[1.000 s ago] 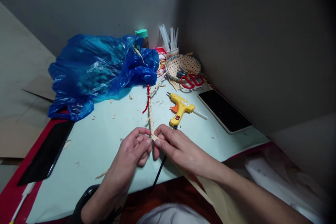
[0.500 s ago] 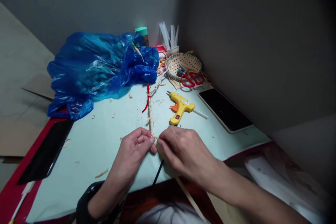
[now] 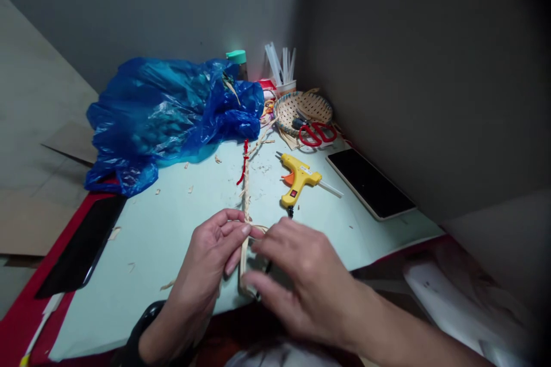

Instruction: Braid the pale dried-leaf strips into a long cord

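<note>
A thin braid of pale straw-like strips (image 3: 247, 198) runs away from me over the pale green tabletop cover. Its far part has a fuzzy red tie (image 3: 245, 156) around it. My left hand (image 3: 209, 255) pinches the near end of the braid between thumb and fingers. From that pinch, loose strips (image 3: 244, 261) hang toward me, and another bends off to the right. My right hand (image 3: 310, 278), slightly blurred, hovers beside these strips with its thumb spread away from the fingers. Whether a strip touches its fingers is hard to make out.
A yellow glue gun (image 3: 299, 179) lies beyond my right hand, left of a tablet (image 3: 371, 184). Red-handled scissors (image 3: 317, 134) rest by a woven basket (image 3: 301, 109). A blue plastic bag (image 3: 167, 109) fills the back left; a black phone (image 3: 84, 246) lies at the left edge.
My right hand has left its pinch at the braid's end, turned over and spread its thumb, moving toward me. Strips now hang below my left hand, which keeps its pinch.
</note>
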A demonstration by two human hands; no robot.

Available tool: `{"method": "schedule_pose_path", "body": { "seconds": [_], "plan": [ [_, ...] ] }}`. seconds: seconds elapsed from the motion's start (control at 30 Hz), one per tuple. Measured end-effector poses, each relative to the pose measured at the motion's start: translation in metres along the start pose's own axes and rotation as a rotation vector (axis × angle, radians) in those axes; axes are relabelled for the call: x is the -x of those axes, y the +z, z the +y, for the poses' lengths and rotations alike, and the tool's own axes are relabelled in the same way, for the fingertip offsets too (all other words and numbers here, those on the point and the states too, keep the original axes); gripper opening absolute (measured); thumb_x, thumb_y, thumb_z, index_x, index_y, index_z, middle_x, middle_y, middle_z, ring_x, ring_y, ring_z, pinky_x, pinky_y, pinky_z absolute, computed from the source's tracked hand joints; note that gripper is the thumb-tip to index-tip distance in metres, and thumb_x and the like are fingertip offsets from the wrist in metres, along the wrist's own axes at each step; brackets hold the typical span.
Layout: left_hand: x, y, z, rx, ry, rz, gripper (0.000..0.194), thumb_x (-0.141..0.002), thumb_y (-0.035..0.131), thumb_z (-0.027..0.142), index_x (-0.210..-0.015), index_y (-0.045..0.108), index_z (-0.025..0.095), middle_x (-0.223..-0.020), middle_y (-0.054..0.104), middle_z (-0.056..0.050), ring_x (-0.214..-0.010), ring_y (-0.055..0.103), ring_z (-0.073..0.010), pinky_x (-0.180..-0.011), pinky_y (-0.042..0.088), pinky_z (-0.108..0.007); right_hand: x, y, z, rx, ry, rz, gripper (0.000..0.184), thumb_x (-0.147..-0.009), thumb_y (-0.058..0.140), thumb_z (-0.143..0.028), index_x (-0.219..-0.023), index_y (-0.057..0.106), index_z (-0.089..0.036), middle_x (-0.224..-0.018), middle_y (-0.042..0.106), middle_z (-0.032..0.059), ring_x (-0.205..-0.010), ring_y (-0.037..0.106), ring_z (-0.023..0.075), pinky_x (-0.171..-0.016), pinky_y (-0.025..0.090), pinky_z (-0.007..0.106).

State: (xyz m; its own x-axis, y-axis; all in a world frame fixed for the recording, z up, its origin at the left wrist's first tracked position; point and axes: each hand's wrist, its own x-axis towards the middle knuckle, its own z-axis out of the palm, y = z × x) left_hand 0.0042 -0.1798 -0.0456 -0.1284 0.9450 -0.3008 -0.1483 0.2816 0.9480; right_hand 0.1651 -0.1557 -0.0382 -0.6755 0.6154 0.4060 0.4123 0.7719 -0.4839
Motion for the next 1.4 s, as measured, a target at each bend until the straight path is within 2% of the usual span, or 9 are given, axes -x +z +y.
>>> {"method": "schedule_pose_path", "body": {
  "seconds": [0.07,0.27,0.37,0.53,0.73,0.93,1.07,1.27,1.4],
  "plan": [
    [0.000,-0.002,-0.001,-0.006,0.017,-0.025,0.021,-0.083,0.066,0.031,-0.093,0.055,0.016,-0.060,0.053,0.007,-0.040,0.026,0.0002,-0.043,0.016,-0.017,-0.007,-0.008,0.005,-0.079,0.158,0.017,0.025,-0.094,0.047,-0.034,-0.098,0.062,-0.016,-0.091,0.063,0.0093,-0.086,0.054,0.0206,-0.076,0.043,0.034],
    [0.002,-0.003,0.000,-0.060,-0.013,-0.069,0.026,-0.081,0.067,0.035,-0.096,0.054,0.018,-0.061,0.053,0.007,-0.043,0.029,-0.0020,-0.044,0.020,-0.017,-0.020,-0.002,0.020,-0.353,0.325,-0.270,0.029,-0.100,0.035,-0.037,-0.100,0.057,-0.018,-0.086,0.062,0.0047,-0.084,0.056,0.0172,-0.072,0.039,0.029],
    [0.003,-0.004,0.003,-0.053,-0.077,-0.068,0.031,-0.078,0.070,0.039,-0.095,0.052,0.020,-0.064,0.055,0.006,-0.047,0.039,-0.0048,-0.045,0.025,-0.017,-0.022,0.003,0.024,-0.353,0.337,-0.251,0.029,-0.098,0.038,-0.040,-0.102,0.057,-0.019,-0.083,0.061,0.0034,-0.081,0.054,0.0172,-0.070,0.036,0.028],
    [0.004,-0.007,0.001,-0.146,-0.074,-0.123,0.026,-0.082,0.064,0.037,-0.098,0.052,0.021,-0.080,0.067,-0.002,-0.070,0.059,-0.0137,-0.059,0.041,-0.022,-0.027,0.004,0.026,-0.520,0.352,-0.251,0.030,-0.098,0.041,-0.030,-0.077,0.057,-0.016,-0.069,0.059,-0.0015,-0.066,0.052,0.0104,-0.066,0.035,0.024],
    [0.015,-0.012,0.007,-0.394,0.026,0.011,0.018,-0.082,0.062,0.035,-0.095,0.060,0.023,-0.072,0.069,-0.001,-0.056,0.054,-0.0148,-0.050,0.034,-0.022,-0.025,0.009,0.027,-0.506,0.416,-0.191,0.025,-0.094,0.047,-0.026,-0.077,0.062,-0.015,-0.063,0.059,-0.0018,-0.055,0.046,0.0090,-0.057,0.031,0.023],
    [0.031,-0.008,0.016,-0.751,0.266,0.153,0.024,-0.084,0.057,0.036,-0.064,0.060,0.024,-0.049,0.058,0.003,-0.042,0.044,-0.0128,-0.049,0.030,-0.025,-0.023,0.016,0.025,-0.608,0.441,-0.180,0.030,-0.093,0.045,-0.026,-0.069,0.060,-0.016,-0.056,0.060,-0.0014,-0.053,0.049,0.0095,-0.057,0.036,0.022],
    [0.039,0.008,-0.004,-0.875,0.512,0.209,0.017,-0.086,0.053,0.027,-0.073,0.064,0.025,-0.049,0.055,0.002,-0.040,0.046,-0.0134,-0.051,0.030,-0.028,-0.024,0.019,0.026,-0.778,0.466,-0.173,0.032,-0.093,0.045,-0.030,-0.068,0.060,-0.016,-0.061,0.061,-0.0008,-0.052,0.050,0.0093,-0.056,0.039,0.021],
    [0.035,0.014,-0.039,-1.459,0.980,0.190,0.030,-0.080,0.050,0.004,-0.105,0.065,0.013,-0.060,0.063,-0.005,-0.049,0.054,-0.0192,-0.053,0.033,-0.032,-0.019,0.017,0.032,-0.881,0.462,-0.240,0.031,-0.093,0.045,-0.031,-0.081,0.067,-0.014,-0.072,0.065,0.0026,-0.061,0.053,0.0111,-0.061,0.041,0.023],
    [0.035,0.011,-0.040,-1.464,1.037,0.108,0.023,-0.078,0.055,0.006,-0.098,0.065,0.013,-0.062,0.063,-0.006,-0.051,0.052,-0.0187,-0.053,0.033,-0.032,-0.017,0.015,0.030,-0.822,0.481,-0.238,0.023,-0.091,0.049,-0.025,-0.082,0.066,-0.013,-0.080,0.069,0.0034,-0.068,0.056,0.0118,-0.063,0.041,0.022]
  ]
}}
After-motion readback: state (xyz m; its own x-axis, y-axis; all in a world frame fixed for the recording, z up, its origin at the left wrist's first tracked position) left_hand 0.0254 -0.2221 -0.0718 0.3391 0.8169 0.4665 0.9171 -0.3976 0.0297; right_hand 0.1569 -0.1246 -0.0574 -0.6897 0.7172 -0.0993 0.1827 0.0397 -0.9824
